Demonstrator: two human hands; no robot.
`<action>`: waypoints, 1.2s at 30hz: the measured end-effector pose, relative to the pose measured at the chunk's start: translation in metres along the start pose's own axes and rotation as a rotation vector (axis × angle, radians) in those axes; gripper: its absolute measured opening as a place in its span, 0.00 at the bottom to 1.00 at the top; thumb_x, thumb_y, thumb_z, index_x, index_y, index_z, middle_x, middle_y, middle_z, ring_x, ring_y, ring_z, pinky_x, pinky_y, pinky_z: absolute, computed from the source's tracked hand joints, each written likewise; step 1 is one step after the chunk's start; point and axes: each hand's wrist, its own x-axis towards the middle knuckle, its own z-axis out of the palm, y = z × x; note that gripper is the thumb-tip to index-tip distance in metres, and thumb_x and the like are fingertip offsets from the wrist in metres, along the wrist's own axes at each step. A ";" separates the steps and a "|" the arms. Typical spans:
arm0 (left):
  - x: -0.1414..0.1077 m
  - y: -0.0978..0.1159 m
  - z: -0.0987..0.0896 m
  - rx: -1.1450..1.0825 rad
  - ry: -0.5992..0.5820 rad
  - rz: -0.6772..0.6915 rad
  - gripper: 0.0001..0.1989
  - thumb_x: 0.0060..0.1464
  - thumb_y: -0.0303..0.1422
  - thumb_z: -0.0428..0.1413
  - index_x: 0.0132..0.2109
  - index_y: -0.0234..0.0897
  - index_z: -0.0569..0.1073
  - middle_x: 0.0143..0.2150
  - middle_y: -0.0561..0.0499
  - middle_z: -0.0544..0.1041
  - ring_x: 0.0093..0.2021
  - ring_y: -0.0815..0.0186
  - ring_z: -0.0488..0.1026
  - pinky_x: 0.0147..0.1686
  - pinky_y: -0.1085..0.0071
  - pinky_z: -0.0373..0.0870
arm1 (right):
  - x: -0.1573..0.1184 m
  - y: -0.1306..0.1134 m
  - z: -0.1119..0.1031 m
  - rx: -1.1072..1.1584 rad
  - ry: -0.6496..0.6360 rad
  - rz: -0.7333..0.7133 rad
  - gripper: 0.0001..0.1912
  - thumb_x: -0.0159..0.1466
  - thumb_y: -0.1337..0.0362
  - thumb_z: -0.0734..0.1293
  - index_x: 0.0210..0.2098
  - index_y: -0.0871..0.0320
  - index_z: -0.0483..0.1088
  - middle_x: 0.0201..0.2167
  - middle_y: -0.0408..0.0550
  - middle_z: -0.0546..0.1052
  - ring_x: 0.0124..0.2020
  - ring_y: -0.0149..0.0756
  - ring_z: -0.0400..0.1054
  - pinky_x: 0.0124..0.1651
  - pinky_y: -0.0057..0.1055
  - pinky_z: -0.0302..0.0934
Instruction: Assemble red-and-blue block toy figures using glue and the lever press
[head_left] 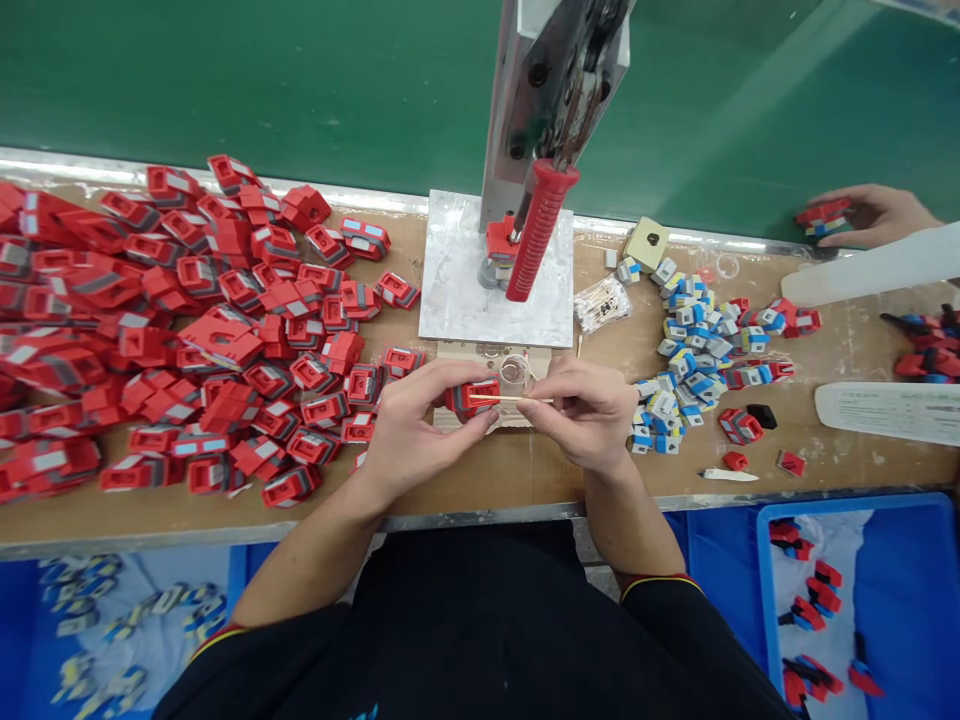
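Note:
My left hand [420, 425] is closed around a red and grey plastic toy part [459, 398], pinched between thumb and fingers. Between thumb and fingertips, my right hand [589, 410] grips a thin cotton swab [499, 398], which points left and lies across the front of the red part. Just beyond the fingertips, a small clear cup [514, 371] stands on a piece of cardboard [457, 351]. Further back is the metal base plate [457, 270] of a lever press, whose red handle [541, 230] slants down. Another red part [500, 238] sits beneath the press.
Many red parts [225, 340] are heaped at left. Right of the press lie a bag of cotton swabs [602, 303], blue, yellow and white pieces [686, 340] and a white-handled blade [729, 475]. Another person's hand [877, 213] holds a part at far right. Blue bins [900, 580] stand below the table edge.

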 end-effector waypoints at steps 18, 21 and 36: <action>-0.002 -0.008 -0.007 0.007 0.037 -0.067 0.13 0.61 0.28 0.67 0.52 0.42 0.84 0.56 0.44 0.87 0.58 0.56 0.85 0.59 0.60 0.82 | 0.004 0.028 -0.032 -0.373 -0.252 0.180 0.08 0.67 0.67 0.72 0.31 0.55 0.82 0.22 0.40 0.75 0.23 0.28 0.63 0.29 0.28 0.57; -0.002 -0.007 -0.007 0.015 0.012 -0.067 0.14 0.62 0.28 0.66 0.54 0.43 0.84 0.52 0.47 0.88 0.52 0.59 0.87 0.56 0.64 0.83 | 0.002 0.034 -0.028 -0.413 -0.291 0.219 0.08 0.67 0.67 0.72 0.32 0.55 0.82 0.23 0.40 0.75 0.23 0.28 0.63 0.31 0.29 0.58; 0.002 0.002 -0.009 0.127 -0.031 -0.083 0.14 0.63 0.27 0.65 0.54 0.41 0.83 0.51 0.49 0.89 0.47 0.61 0.88 0.52 0.68 0.84 | 0.005 0.028 -0.032 -0.348 -0.239 0.212 0.07 0.66 0.68 0.73 0.31 0.55 0.81 0.21 0.39 0.73 0.22 0.28 0.62 0.29 0.29 0.56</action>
